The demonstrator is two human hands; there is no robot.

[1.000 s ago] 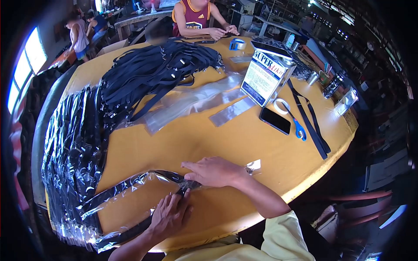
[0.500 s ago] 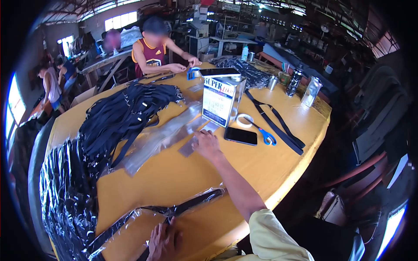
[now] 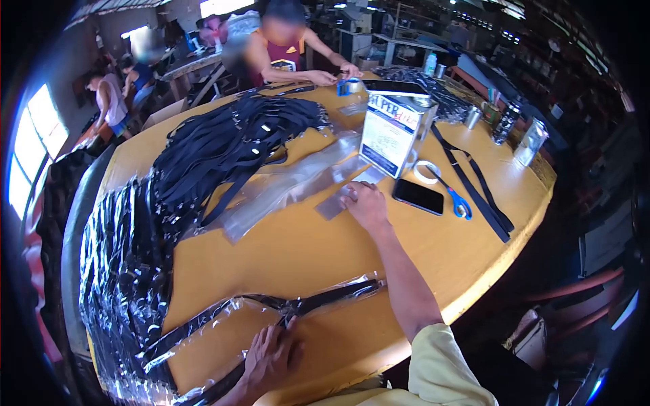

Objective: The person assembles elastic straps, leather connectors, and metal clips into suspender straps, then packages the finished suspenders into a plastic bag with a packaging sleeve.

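Loosely open, the left hand (image 3: pixel 271 355) is seemingly steadying the wrapped strap (image 3: pixel 338 294) near the tabletop's (image 3: pixel 277 260) front edge; the bent-fingered right hand (image 3: pixel 369 206) is touching clear plastic (image 3: pixel 329 208), grip unclear.

Yellow table (image 3: pixel 271 257) — black straps (image 3: pixel 223 142), phone (image 3: pixel 418 197)

- This is a workshop, where people make or pack things.
- Black straps (image 3: pixel 217 145) lie in a big heap on a wide yellow tabletop (image 3: pixel 271 254).
- Shiny wrapped straps (image 3: pixel 125 291) are piled up too.
- Blue scissors (image 3: pixel 461 206), tape (image 3: pixel 426 172) and a big can (image 3: pixel 391 135) sit close by.
- Workbenches (image 3: pixel 193 64) stand behind.
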